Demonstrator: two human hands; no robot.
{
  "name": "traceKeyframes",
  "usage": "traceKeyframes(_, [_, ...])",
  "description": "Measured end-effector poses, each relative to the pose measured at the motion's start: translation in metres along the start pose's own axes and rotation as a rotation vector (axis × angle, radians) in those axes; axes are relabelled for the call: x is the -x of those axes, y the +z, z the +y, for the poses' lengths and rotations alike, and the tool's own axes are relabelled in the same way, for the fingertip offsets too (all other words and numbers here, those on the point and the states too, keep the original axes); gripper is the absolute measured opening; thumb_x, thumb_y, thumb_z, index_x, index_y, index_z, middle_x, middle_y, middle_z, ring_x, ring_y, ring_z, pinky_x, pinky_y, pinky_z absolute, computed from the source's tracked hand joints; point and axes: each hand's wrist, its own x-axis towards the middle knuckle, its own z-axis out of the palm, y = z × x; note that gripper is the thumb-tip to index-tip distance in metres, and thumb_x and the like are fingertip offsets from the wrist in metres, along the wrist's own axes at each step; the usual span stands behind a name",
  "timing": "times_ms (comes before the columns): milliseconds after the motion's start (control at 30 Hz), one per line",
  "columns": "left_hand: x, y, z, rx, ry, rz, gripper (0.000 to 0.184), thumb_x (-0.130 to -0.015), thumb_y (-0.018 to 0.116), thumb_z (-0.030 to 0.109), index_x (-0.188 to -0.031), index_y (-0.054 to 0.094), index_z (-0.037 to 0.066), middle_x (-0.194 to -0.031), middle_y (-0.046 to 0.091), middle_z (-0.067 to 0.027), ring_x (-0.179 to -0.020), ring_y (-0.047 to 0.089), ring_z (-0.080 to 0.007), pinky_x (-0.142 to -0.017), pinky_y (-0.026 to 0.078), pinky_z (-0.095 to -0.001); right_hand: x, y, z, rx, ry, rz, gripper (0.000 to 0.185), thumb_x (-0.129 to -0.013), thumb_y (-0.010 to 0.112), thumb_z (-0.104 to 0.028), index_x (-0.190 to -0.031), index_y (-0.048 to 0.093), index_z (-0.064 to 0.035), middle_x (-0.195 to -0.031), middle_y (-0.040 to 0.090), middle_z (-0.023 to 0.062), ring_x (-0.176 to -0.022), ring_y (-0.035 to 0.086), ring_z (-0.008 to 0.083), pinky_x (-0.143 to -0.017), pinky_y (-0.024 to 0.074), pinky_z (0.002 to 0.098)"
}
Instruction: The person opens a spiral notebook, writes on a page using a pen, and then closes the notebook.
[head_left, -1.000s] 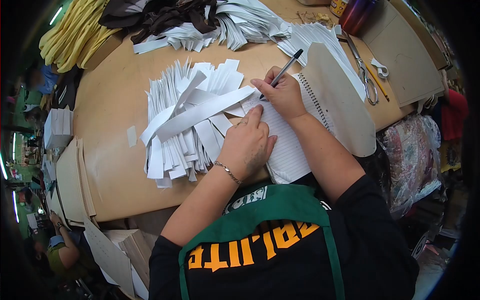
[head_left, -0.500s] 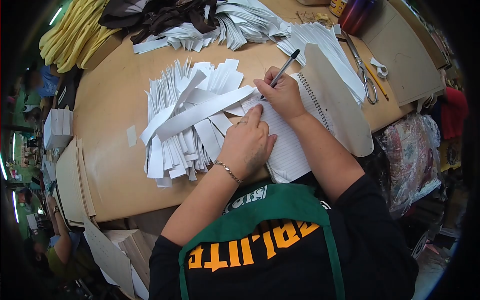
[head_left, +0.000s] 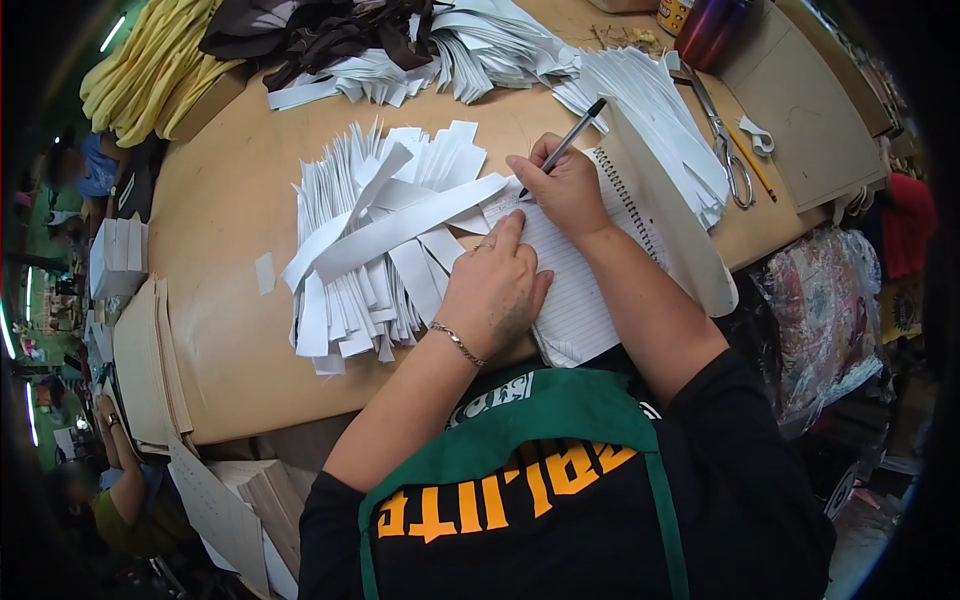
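Observation:
My right hand [head_left: 567, 192] is closed round a pen [head_left: 578, 130], its tip on the upper part of a lined page in a spiral notebook [head_left: 590, 300]. Small handwriting shows near the tip. Flat on the same page rests my left hand [head_left: 495, 280], fingers stretched out and the index fingertip just below the writing. To its left lies a heap of white fabric strips [head_left: 345, 220], with a few longer strips crossed over the top. One strip's end reaches the notebook's upper left corner. The notebook's stiff cover [head_left: 690, 240] stands partly raised beyond my right forearm.
More white strips [head_left: 640, 120] and dark brown fabric [head_left: 350, 40] lie along the far side, with yellow fabric [head_left: 150, 70] at upper left. Scissors [head_left: 728, 140] and a yellow pencil [head_left: 755, 165] are on the right. A co-worker's arm [head_left: 122, 470] shows at lower left.
The notebook cover has tilted up a little and its outer edge has shifted left. The pen's top leans slightly further right. My left hand stays in place.

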Motion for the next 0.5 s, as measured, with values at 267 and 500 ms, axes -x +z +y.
traceKeyframes(267, [0.0002, 0.003, -0.0013, -0.017, 0.021, 0.032, 0.031, -0.078, 0.056, 0.024, -0.082, 0.054, -0.007, -0.117, 0.046, -0.0224, -0.096, 0.055, -0.0312, -0.078, 0.047, -0.0353, 0.0027, 0.0006, -0.0044, 0.048, -0.004, -0.018, 0.026, -0.076, 0.066, -0.018, -0.063, 0.047, -0.0057, -0.055, 0.049, -0.0013, -0.051, 0.042, 0.004, -0.047, 0.0366, 0.02])
traceKeyframes(500, [0.0004, 0.0027, -0.0019, -0.02, 0.031, 0.04, 0.031, -0.079, 0.056, 0.024, -0.082, 0.054, -0.007, -0.117, 0.046, -0.0227, -0.095, 0.055, -0.0314, -0.079, 0.046, -0.035, 0.0026, 0.0012, -0.0022, 0.052, -0.026, -0.014, 0.024, -0.076, 0.064, -0.015, -0.063, 0.046, -0.0063, -0.055, 0.047, -0.0021, -0.052, 0.042, 0.0037, -0.046, 0.036, 0.02])
